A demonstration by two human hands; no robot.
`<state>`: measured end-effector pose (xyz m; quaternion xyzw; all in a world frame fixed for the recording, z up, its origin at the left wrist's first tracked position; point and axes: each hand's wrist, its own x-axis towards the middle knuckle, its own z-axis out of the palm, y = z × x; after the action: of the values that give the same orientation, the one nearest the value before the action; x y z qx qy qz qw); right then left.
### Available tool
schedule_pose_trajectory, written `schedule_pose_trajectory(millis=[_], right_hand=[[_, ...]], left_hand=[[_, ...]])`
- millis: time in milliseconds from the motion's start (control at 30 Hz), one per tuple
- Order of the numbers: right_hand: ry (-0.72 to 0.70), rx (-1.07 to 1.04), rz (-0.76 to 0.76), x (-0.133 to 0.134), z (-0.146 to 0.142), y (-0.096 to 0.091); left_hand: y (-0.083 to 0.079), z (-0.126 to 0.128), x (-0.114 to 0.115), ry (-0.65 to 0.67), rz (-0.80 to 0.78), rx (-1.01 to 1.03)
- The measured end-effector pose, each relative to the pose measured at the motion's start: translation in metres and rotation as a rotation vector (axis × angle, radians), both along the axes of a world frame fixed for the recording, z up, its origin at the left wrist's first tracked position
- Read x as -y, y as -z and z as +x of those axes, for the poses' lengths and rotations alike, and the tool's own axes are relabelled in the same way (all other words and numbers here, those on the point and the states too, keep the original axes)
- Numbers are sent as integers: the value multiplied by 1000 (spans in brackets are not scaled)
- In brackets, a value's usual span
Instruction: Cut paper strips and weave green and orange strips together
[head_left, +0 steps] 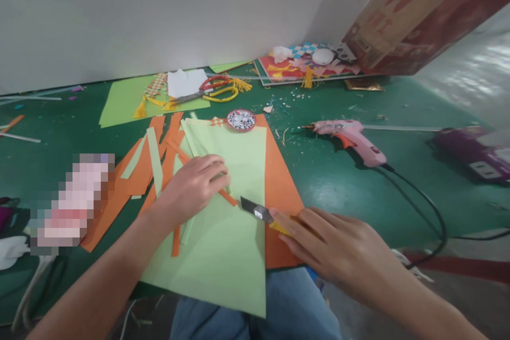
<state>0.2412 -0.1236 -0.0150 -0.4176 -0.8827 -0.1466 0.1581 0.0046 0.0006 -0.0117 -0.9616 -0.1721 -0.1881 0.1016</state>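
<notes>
My left hand [195, 183] presses down on a light green paper sheet [229, 244] and pinches an orange paper strip [227, 197] against it. My right hand [334, 249] is closed round a yellow utility knife [265, 216]. Its grey blade points at the end of the strip. Under the green sheet lies an orange sheet [281, 186]. Cut orange and green strips [153, 162] are piled to the left of my left hand.
A round tin of googly eyes [241, 120] sits at the top of the sheets. A pink glue gun [350, 138] with a black cable lies to the right. Red-handled scissors [207, 87], yellow tassels and woven paper pieces lie at the back. A cardboard box [414, 16] leans at the top right.
</notes>
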Motion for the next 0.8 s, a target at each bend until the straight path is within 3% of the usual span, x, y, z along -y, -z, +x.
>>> schedule_pose_trajectory(millis=[333,567,800], right_hand=[[35,33,-9,-2,-2,0],[77,51,-74,-18,-11,-1],[99,39,-90,-31,-16,-1]], left_hand=[[0,-7,-4,-76,20,50],[3,-13,-6,-117,-132,35],[2,-14,-6,-128,-123,47]])
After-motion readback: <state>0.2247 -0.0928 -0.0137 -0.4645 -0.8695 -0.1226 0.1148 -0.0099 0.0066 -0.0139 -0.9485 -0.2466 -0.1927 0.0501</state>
